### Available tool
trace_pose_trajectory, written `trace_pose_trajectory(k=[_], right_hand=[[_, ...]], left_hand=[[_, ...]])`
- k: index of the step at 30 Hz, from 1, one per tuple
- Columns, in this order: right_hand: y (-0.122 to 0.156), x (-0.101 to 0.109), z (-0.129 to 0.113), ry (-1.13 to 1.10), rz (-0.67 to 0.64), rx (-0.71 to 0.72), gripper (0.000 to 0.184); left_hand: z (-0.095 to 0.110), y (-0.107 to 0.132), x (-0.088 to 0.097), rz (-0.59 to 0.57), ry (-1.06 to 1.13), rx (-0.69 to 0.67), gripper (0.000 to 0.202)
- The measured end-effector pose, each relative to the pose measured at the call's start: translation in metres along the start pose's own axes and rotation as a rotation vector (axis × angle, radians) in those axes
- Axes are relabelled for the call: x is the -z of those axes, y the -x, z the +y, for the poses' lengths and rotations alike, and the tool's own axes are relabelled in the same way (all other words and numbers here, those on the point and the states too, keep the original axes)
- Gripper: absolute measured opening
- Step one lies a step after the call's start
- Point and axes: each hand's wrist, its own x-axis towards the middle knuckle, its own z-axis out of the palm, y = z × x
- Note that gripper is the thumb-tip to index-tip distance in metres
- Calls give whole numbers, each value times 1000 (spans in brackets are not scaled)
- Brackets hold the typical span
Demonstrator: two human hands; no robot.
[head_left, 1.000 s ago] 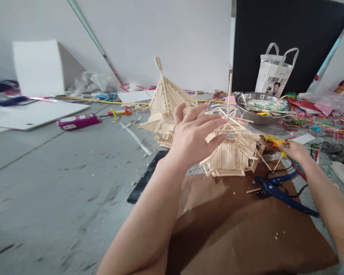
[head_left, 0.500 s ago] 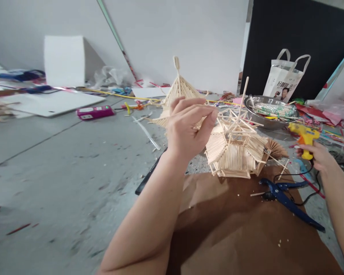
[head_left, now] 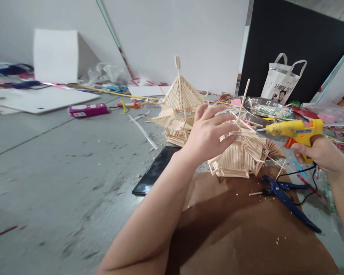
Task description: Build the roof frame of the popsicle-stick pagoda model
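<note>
My left hand (head_left: 210, 131) is in front of a small pavilion-like model (head_left: 232, 160) built of thin wooden sticks. Its thumb and fingertips pinch a thin wooden stick (head_left: 248, 133) that points right. My right hand (head_left: 318, 151) grips a yellow hot glue gun (head_left: 299, 130), its nozzle aimed left, close to the stick's end. An upright stick (head_left: 243, 100) rises from the model's open lattice top. Behind my left hand stands a taller stick tower (head_left: 183, 93) with a pointed roof, partly hidden.
Blue-handled cutters (head_left: 292, 202) lie on brown paper (head_left: 246, 236), beside the glue gun's black cord. A black phone (head_left: 153, 172) lies left of the paper. Farther off are a purple box-shaped device (head_left: 88, 110), a metal bowl (head_left: 248, 109) of packed sticks and a white bag (head_left: 281, 82).
My right hand has raised the glue gun and turned its nozzle left, toward my left hand. My left hand has moved right and lower, over the model. The view has shifted slightly.
</note>
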Motion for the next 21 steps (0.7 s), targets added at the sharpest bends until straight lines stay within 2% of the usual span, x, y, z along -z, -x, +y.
trace_pose_trajectory(k=[6, 12, 21], right_hand=[[-3, -8, -5, -11, 8, 93, 26], [-1, -4, 4, 37, 69, 36, 28], [-2, -5, 6, 168, 77, 32, 32]], left_hand=[[2, 1, -10, 8, -26, -27, 9], [-1, 2, -11, 17, -18, -3, 8], [0, 1, -9, -11, -15, 8, 9]])
